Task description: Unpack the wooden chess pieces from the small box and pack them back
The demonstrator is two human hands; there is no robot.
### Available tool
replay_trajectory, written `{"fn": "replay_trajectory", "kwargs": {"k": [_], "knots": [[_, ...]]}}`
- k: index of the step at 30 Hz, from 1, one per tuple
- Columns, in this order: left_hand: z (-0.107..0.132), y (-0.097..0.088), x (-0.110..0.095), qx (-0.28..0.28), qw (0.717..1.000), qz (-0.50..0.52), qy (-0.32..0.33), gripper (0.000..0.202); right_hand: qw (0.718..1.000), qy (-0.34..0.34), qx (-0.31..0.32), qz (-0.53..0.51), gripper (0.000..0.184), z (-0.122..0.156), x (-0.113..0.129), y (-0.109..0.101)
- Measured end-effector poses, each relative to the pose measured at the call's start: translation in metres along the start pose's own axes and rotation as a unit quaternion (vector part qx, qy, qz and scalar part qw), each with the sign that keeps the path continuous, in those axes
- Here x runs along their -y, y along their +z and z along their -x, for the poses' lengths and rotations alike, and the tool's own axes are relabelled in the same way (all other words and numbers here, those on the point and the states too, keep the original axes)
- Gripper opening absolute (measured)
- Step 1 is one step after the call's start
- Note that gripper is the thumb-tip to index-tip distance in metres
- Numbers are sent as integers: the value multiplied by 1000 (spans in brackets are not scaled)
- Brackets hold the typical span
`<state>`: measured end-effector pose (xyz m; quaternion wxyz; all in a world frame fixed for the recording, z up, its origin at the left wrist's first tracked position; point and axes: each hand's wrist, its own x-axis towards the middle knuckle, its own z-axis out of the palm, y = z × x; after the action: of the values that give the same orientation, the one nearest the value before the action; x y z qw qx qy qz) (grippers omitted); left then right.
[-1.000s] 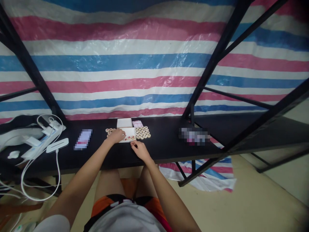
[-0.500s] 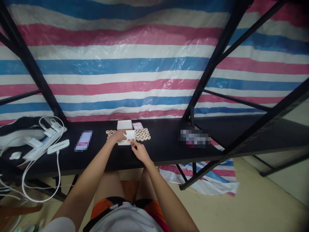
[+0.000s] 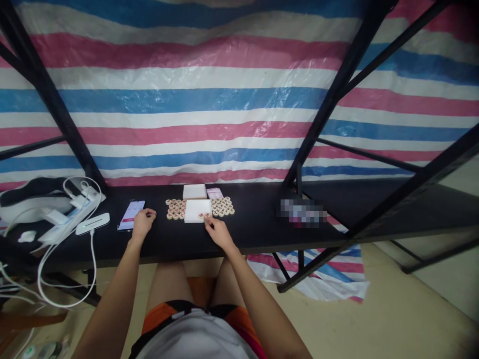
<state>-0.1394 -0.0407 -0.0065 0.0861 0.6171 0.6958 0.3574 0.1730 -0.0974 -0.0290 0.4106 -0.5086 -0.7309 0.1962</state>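
Hands — left hand point(image 3: 142, 222) curled beside one phone point(image 3: 130, 215), right hand point(image 3: 219, 233) fingers pinching at one white tray point(image 3: 196, 209).

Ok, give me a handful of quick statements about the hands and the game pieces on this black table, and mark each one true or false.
1. The left hand is beside the phone. True.
2. The right hand is at the near corner of the white tray. True.
3. All round pieces lie on one side of the tray. False: groups lie left and right of it.
4. The table is white. False: it is black.
5. Both hands rest on the tray. False: the left is well off it.
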Motion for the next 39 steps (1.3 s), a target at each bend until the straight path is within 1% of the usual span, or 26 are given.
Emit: {"fn": "replay_trajectory", "kwargs": {"k": [3,7,11,16,18,20,22,24,26,28,29,31,32,33,34,35,36,37,39], "knots": [[1,8,-1,23,999,-1,33,21,1000,2,1,2,24,0,0,0],[1,13,-8,39,997,3,68,26,1000,0,-2,3,24,1,-2,1],[-3,14,-13,54,996,14,66,27,1000,-4,-2,-1,25,1,-2,1],[-12,22,-28,80,994,24,67,26,1000,8,-5,-5,24,0,1,1],[-15,26,-31,73,994,31,73,26,1000,8,-8,-3,24,0,2,0],[-13,28,-29,46,995,49,73,27,1000,7,-7,1,24,1,3,0],[-7,28,-25,13,996,69,62,29,1000,9,-5,5,24,1,3,0],[2,25,-24,-4,995,83,62,29,1000,13,-5,11,26,1,2,1],[12,23,-34,-9,992,80,94,28,1000,15,-7,14,28,0,2,1],[19,25,-57,-3,985,56,161,29,1000,17,-8,6,30,-1,2,2],[20,29,-73,23,979,38,200,29,1000,22,-11,-1,31,-1,2,2],[18,40,-106,118,953,-18,280,29,999,37,-23,-12,30,-2,2,2],[15,46,-121,162,938,-50,302,30,998,44,-32,-10,30,-3,1,3],[12,53,-134,199,927,-82,307,33,998,50,-39,-3,29,-3,0,3],[10,58,-144,250,914,-116,297,33,998,52,-44,7,27,-4,-1,4],[8,62,-151,296,903,-137,280,32,997,51,-47,18,26,-4,-2,4],[6,65,-156,327,895,-148,264,31,997,49,-47,28,26,-5,-3,5],[5,67,-157,346,891,-150,252,31,997,47,-44,34,25,-5,-4,5],[5,68,-156,353,892,-135,247,30,998,45,-39,38,25,-5,-4,5]]}}
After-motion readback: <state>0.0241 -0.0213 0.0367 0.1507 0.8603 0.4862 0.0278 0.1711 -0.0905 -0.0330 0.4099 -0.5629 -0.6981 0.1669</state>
